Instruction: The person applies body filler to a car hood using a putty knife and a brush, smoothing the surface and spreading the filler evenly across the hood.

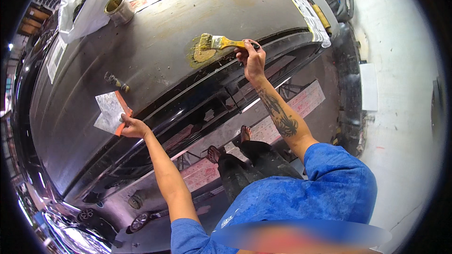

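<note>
My right hand (253, 61) is closed round the yellow handle of a paintbrush (227, 43). The brush's bristles touch a wet yellowish patch (203, 55) on the dull grey car roof (155, 56). Farther left, my left hand (135, 126) grips a flat, mottled grey-white sheet (110, 111) and an orange strip (123, 103) along its edge. Whether the strip is part of the sheet, I cannot tell. Both lie over the roof's near side. Beyond the sheet, a small dark-and-tan object (117, 82) rests on the roof.
An open metal can (119, 9) stands on the roof at the far left, beside a white plastic bag (87, 4). Masking paper and tape (301, 9) line the roof's right end. My feet are on a pink-spotted plank (202, 173). A white board (368, 87) lies at right.
</note>
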The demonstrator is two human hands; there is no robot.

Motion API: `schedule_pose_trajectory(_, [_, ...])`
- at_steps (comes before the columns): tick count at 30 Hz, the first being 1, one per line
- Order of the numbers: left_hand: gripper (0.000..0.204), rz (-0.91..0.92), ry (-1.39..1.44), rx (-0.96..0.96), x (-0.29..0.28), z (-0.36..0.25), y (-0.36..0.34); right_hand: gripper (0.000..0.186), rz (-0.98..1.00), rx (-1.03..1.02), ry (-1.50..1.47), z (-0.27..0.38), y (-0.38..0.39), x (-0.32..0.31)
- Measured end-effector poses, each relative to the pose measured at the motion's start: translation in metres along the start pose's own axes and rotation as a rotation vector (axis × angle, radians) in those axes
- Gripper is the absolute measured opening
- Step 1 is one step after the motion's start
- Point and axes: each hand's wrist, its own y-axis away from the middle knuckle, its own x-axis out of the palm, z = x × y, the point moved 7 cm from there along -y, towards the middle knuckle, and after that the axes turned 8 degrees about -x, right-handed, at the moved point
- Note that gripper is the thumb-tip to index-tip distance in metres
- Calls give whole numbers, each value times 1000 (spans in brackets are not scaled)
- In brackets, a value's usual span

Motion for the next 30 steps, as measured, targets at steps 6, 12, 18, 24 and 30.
schedule_pose_trajectory(6, [44,-13,14,16,1,1,0,16,-18,4,-52,-4,1,-7])
schedule_pose_trajectory(12, [39,-69,-76,91,-3,2,1,17,-23,19,-82,-9,-3,-11])
schedule_pose_trajectory(18, [39,7,103,-157,1,23,2,17,-18,-25,-177,4,-20,10])
schedule_pose_trajectory(24, [46,21,-37,-115,0,18,7,22,134,-33,-168,15,-58,101])
schedule_pose_trajectory(30, [42,35,154,-148,-1,11,7,28,299,-284,-87,18,-113,290])
